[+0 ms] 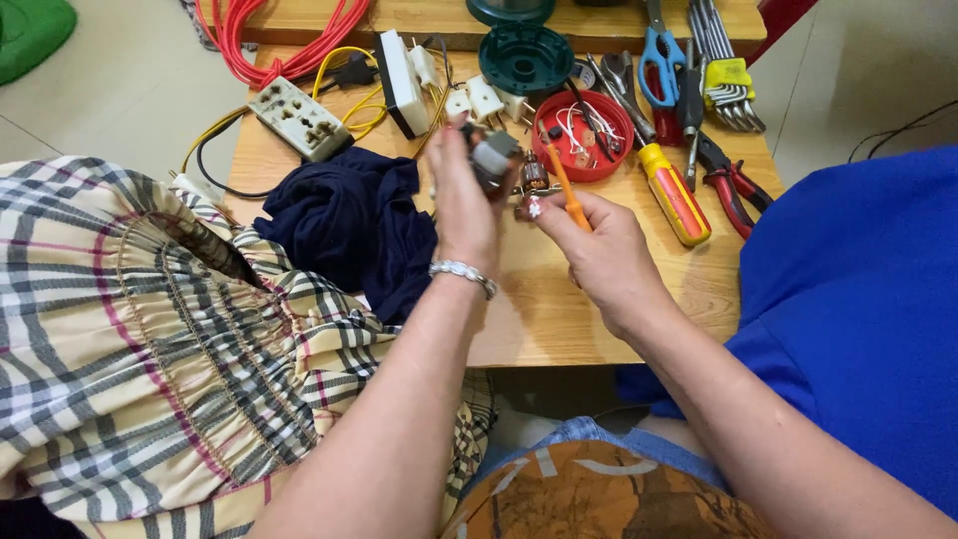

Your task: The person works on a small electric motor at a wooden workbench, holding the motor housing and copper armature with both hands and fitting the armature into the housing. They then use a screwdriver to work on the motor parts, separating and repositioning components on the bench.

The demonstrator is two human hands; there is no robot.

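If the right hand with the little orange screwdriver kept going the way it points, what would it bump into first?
The right hand aims its orange screwdriver up and left. It would probably first meet the small grey motor held in the left hand, though depth is unclear.

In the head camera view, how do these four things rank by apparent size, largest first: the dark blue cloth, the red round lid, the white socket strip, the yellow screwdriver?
1. dark blue cloth, clearly largest.
2. red round lid and white socket strip: they look alike, so no ranking.
3. yellow screwdriver, slimmest.
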